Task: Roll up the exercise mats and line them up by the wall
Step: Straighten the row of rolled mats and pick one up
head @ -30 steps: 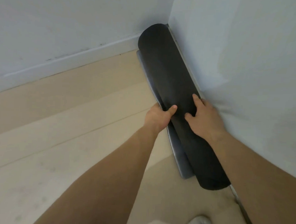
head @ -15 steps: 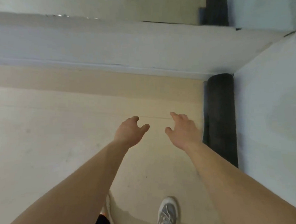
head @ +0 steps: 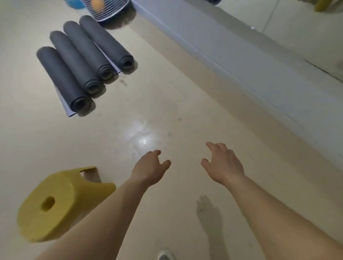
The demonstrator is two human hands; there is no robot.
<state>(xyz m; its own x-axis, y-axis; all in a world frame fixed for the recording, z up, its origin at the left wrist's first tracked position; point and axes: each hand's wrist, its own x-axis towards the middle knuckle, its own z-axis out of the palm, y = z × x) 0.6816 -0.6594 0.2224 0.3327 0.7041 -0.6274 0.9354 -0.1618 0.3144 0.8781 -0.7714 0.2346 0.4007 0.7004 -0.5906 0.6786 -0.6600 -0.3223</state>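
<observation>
Several rolled grey exercise mats lie side by side on the pale floor at the upper left, their open ends facing me; loose flaps stick out under two of them. My left hand and my right hand hover over bare floor in the lower middle, both empty with fingers spread. The mats are well beyond both hands, up and to the left. The black mat by the corner wall is out of view.
A yellow plastic stool stands at the lower left, next to my left forearm. A white mesh basket with balls sits at the top, beyond the mats. A white wall base runs diagonally on the right. My shoe shows at the bottom.
Both hands let go of the black rolled mat left in the corner. The view then swung away to the left, bringing the grey rolled mats and yellow stool into sight.
</observation>
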